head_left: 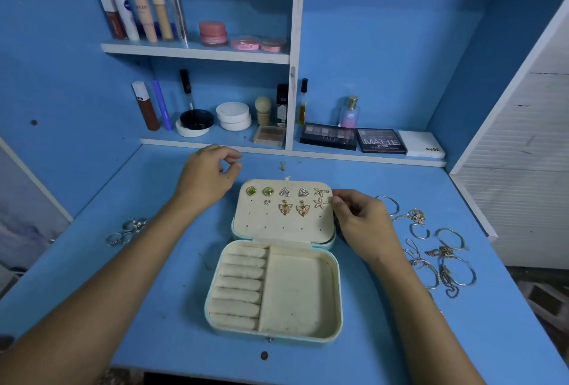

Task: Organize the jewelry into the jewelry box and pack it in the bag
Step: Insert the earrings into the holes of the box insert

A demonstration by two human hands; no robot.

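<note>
Blue desk [154, 200] with blue shelving behind, stocked with cosmetics. Jewelry box [274, 261] lies open at desk centre, lid flat toward the shelves. Lid panel carries earrings [286, 200] in two rows; ring rolls and the tray compartment in the base hold nothing. Left hand [206, 181] hovers beside the lid's left corner, thumb and forefinger pinched together; whether anything sits between them cannot be told. Right hand [360, 221] rests at the lid's right edge, fingertips curled at the starfish earring [321, 203]. Rings [127, 230] lie at left; bracelets and chains [437, 255] at right.
</note>
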